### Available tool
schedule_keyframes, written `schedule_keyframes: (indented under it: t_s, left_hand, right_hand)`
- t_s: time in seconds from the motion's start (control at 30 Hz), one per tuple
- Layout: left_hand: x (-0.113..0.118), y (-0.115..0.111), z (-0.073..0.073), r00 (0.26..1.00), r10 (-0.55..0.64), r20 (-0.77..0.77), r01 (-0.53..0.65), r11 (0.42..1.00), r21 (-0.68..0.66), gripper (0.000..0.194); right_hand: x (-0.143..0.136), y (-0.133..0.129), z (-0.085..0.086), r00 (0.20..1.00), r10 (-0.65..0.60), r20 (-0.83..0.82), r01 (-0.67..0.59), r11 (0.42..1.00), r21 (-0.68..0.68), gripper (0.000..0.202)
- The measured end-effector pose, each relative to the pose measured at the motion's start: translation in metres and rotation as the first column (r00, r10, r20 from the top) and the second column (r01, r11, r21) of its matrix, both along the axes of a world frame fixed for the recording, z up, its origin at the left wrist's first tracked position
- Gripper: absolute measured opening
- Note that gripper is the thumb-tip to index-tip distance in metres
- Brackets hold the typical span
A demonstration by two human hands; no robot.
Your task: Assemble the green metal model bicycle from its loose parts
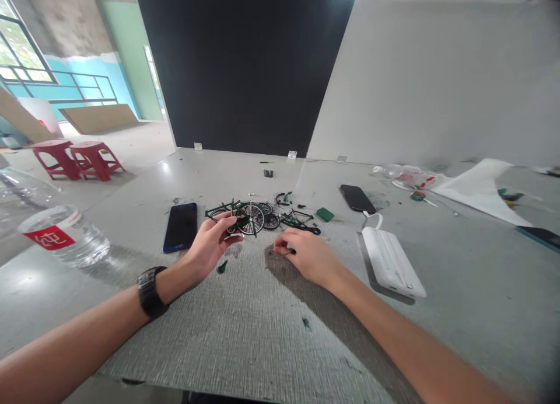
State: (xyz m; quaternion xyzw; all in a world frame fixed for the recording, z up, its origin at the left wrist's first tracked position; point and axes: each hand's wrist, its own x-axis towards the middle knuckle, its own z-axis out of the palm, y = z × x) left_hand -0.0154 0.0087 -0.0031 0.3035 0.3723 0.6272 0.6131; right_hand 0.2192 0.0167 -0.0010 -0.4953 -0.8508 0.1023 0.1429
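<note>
Mini bike in left hand, right hand down beside it

Head view: mini bike is dark green, thin-framed, with silver-rimmed spoked wheels. Sits mid-table, just right of the blue-edged phone, overlapping loose wheels; can't separate every part. Green frame piece and green block lie to its right.

Left hand has it gripped between thumb and fingers, forearm angled in from lower left, black watch on wrist. Right hand comes from lower right, fingers curled, tips low over table; can't tell if they pinch anything.
</note>
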Motion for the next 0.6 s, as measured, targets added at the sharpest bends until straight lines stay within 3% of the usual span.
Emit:
schedule_keyframes:
  t_s: [0.4, 0.6]
  left_hand:
    - [-0.0005, -0.0006, -0.0034, 0.997, -0.08, -0.006, 0.08, 0.997, 0.02, 0.023]
    - [0.0008, -0.0016, -0.0014, 0.961, -0.253, -0.111, 0.263, 0.961, 0.082, 0.023]
  right_hand:
    - [0.0088, 0.0057, -0.0055, 0.997, -0.08, -0.019, 0.081, 0.994, 0.075, 0.017]
    - [0.0016, -0.0024, 0.0038, 0.982, -0.029, -0.185, 0.05, 0.993, 0.108, 0.022]
